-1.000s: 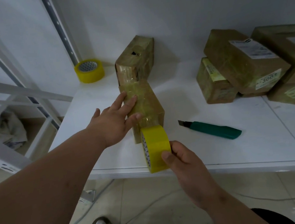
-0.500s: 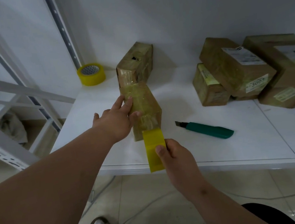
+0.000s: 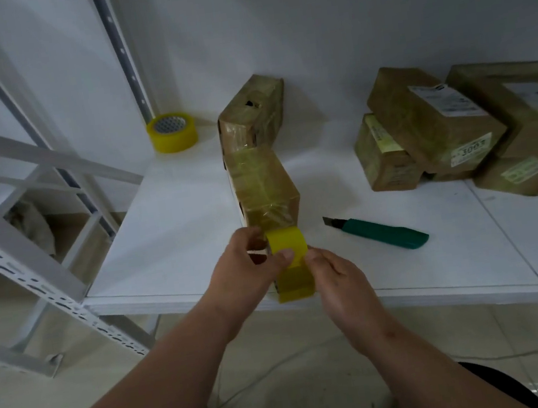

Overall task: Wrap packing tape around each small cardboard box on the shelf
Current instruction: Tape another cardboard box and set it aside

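A small tape-wrapped cardboard box (image 3: 263, 184) lies on the white shelf (image 3: 177, 223), with a second wrapped box (image 3: 253, 111) standing behind it. Just in front of the near box, both hands hold a yellow roll of packing tape (image 3: 291, 263). My left hand (image 3: 252, 268) grips the roll from the left, its thumb on the tape band. My right hand (image 3: 336, 277) holds the roll from the right, thumb pressed on the band next to the left thumb. Tape runs from the roll to the box's near end.
A green utility knife (image 3: 380, 231) lies on the shelf right of the hands. A pile of several wrapped boxes (image 3: 437, 131) sits at the right. A spare yellow tape roll (image 3: 172, 132) stands at the back left by the shelf upright (image 3: 121, 51).
My left hand left the side of the box and came down onto the tape roll beside my right hand. The roll stayed at the box's near end.
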`<move>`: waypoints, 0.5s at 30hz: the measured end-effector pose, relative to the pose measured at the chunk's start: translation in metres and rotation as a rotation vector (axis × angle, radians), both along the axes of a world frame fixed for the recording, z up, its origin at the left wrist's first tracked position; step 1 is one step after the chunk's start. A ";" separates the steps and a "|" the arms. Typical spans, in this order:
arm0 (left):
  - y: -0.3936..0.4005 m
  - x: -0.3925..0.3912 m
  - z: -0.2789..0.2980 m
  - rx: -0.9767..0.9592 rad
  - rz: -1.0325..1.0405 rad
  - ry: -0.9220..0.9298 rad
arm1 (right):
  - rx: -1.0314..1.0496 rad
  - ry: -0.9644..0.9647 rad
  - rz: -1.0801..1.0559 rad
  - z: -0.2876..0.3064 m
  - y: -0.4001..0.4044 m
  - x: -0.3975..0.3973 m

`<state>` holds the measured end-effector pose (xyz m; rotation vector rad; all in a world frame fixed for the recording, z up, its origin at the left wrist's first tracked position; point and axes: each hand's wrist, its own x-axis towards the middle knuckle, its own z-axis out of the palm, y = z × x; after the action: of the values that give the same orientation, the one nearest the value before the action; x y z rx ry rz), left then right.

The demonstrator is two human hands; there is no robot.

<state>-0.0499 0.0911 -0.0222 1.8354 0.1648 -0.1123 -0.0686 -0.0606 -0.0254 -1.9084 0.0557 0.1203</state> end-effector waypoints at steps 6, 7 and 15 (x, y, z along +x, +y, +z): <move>-0.002 -0.002 -0.005 -0.087 -0.008 0.089 | -0.748 -0.095 -0.018 -0.012 -0.055 0.052; -0.003 -0.003 -0.005 -0.105 -0.004 0.096 | -0.899 -0.021 0.011 -0.017 -0.065 0.060; -0.007 -0.006 -0.008 -0.218 0.042 0.107 | -1.098 -0.009 0.099 -0.025 -0.094 0.075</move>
<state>-0.0564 0.0844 -0.0302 1.6082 0.2563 -0.1922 0.0061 -0.1542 -0.0499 -3.0102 0.0191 0.1655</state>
